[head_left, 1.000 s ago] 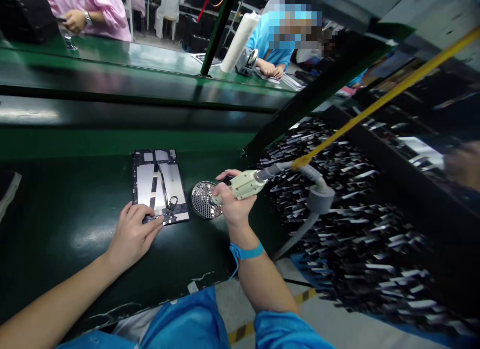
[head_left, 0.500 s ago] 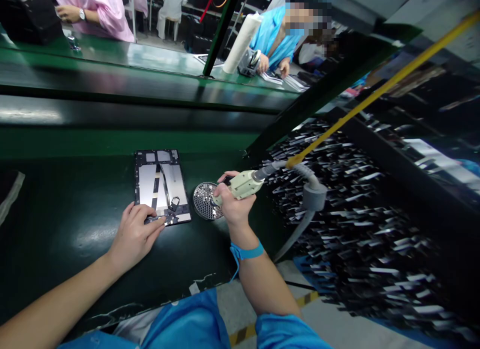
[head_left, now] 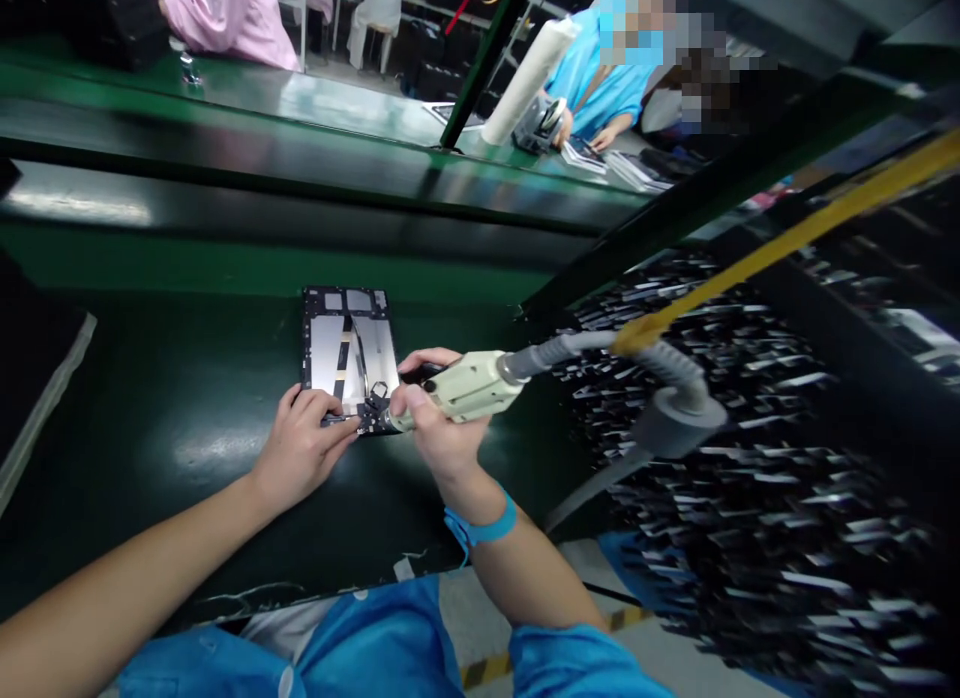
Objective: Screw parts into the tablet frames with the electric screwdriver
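Observation:
An opened tablet lies on the green bench, its silvery inside, dark strips and small board parts facing up. My left hand is closed at its lower left corner, fingertips pressed on the parts along the bottom edge. In my right hand is a pale electric screwdriver, fingers wrapped round its body. The screwdriver's nose meets the tablet's lower right corner; its tip is too small to make out. A grey cable runs from its back end. My right wrist wears a blue strap.
A yellow strap crosses on the right, above a large mass of dark and white strips. A slanting green post stands behind. At the far bench, a person in blue works beside a white roll.
My right hand has brought the screwdriver left, from the perforated round metal dish to the tablet's lower right corner. The dish is now hidden. My left hand stays at the tablet; the view has shifted.

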Tool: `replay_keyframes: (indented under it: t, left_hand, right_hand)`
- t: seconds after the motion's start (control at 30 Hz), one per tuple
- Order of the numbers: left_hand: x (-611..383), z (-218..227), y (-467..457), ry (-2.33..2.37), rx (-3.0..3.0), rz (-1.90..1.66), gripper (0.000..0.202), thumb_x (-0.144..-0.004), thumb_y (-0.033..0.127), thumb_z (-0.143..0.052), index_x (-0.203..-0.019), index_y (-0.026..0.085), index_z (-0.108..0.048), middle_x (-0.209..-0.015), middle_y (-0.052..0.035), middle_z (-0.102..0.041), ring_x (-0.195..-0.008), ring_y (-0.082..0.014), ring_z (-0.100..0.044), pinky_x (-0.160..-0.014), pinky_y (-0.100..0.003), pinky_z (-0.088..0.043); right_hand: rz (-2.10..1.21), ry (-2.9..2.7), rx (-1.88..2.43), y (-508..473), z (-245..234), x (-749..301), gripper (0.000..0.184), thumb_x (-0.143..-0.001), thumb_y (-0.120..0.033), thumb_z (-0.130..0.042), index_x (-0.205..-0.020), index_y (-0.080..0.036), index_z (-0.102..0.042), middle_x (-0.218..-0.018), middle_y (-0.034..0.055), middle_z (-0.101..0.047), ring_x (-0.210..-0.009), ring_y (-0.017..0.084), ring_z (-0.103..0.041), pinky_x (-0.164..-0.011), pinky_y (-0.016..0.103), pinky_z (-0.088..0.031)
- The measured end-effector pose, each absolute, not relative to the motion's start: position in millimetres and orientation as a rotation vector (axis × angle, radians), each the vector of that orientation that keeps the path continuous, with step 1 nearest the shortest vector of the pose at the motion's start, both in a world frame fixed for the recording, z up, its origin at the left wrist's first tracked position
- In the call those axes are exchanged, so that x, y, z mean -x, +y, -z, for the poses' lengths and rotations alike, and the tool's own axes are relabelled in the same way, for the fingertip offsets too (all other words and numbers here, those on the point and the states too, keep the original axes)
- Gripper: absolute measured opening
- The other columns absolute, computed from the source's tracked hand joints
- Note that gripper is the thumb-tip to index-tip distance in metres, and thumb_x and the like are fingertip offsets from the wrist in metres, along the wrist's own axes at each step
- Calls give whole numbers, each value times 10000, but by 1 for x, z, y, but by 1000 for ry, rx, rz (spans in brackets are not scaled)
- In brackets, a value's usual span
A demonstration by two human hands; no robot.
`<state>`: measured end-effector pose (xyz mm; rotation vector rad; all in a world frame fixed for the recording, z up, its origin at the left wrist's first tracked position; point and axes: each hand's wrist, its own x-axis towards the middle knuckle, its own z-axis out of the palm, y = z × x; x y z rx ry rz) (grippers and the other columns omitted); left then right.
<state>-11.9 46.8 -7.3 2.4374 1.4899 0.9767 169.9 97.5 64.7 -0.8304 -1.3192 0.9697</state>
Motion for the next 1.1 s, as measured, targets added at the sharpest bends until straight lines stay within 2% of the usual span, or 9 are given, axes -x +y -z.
replay_keyframes:
  t: [0.17,0.33,0.57,0.77,0.87,0.93,1.1]
  left_hand:
    - [11,7,46,1485,-2438,-994,183,-992,250,-639,-1098,278,-785,-1052,-78,-665,-1044,-247,-591,-1047,-529,-418]
    - [11,8,46,1498,-2441,-964,204,-995,247,-633,-1133,282,-781,-1049,-78,-658,-1056,-253,-586,-1061,-548,-407]
    - [11,6,45,1487,-2439,-979,182,-1003,253,-620,-1087,259,-781,-1049,-81,-664,-1055,-253,-596,-1060,-544,-412]
    - [13,5,46,1469,-2458,-977,184,-1005,228,-607,-1070,251,-778,-1044,-86,-658,-1040,-257,-603,-1039,-546,-418]
    - [14,5,46,1469,-2455,-949,182,-998,236,-631,-1115,256,-769,-1046,-75,-656,-1032,-242,-601,-1042,-534,-416]
    - [14,5,46,1466,-2449,-938,176,-998,236,-636,-1117,253,-765,-1047,-70,-656,-1032,-233,-599,-1042,-525,-416]
    - [14,7,46,1461,-2454,-935,165,-999,225,-632,-1099,246,-761,-1050,-72,-656,-1046,-238,-601,-1044,-534,-411]
  right_hand:
    - [-1043,-1344,802,93,-56,-161,248,-871,-282,-680,-1105,-273,-599,-980,5,-667,-520,92,-615,-472,270,-560]
    - [-1013,-1375,822,92,-55,-159,209,-846,-222,-683,-1042,-267,-626,-936,-2,-665,-549,109,-622,-525,294,-587]
    - [-1010,-1400,867,89,-49,-159,192,-840,-258,-696,-1018,-253,-623,-898,9,-660,-664,150,-665,-589,314,-604]
    - [-1051,-1441,790,89,-55,-159,216,-829,-239,-706,-1029,-243,-623,-886,-3,-652,-610,120,-642,-561,285,-581]
    - [-977,-1393,791,94,-60,-178,228,-847,-271,-702,-1061,-240,-630,-961,6,-672,-552,95,-628,-517,265,-553]
    - [-864,-1322,805,99,-61,-199,223,-861,-286,-690,-1070,-236,-630,-932,-1,-674,-523,94,-622,-499,263,-536]
    - [-629,-1222,981,115,-49,-240,198,-841,-203,-704,-1027,-219,-639,-893,-12,-673,-526,101,-627,-507,266,-533]
